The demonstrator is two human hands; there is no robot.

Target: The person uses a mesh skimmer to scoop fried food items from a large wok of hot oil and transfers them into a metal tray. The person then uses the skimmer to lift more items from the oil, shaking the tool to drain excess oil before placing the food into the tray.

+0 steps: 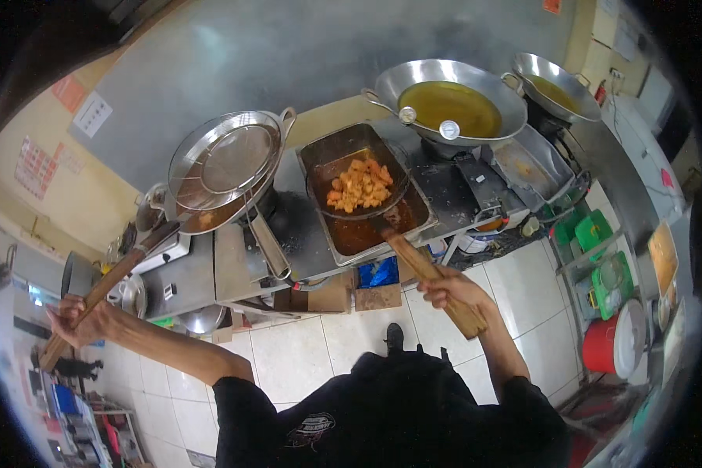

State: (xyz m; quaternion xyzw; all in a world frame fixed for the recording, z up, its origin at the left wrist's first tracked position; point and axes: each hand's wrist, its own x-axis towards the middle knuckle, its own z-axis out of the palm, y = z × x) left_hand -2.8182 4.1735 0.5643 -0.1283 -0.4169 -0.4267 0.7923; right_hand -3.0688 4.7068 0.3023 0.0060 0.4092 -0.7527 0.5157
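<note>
My left hand (82,320) grips the long wooden handle (117,272) of a utensil whose metal end reaches into the left wok, which holds brown liquid. Over that wok lie round wire strainers (238,159). My right hand (453,292) is closed on the thick wooden handle (416,257) of a round wire skimmer. Its basket, with orange-brown fried pieces (360,186) in it, is over a rectangular metal tray (342,257) with dark brown liquid. The skimmer's contact with the tray cannot be told.
Back right, a large wok (386,82) of yellow oil carries two dial thermometers (449,129). Beyond it stands a smaller wok (582,105) with oil. A metal tray (526,169) sits right of the burner. A strainer handle (269,244) juts over the counter's front edge. A red pot (599,346) stands right.
</note>
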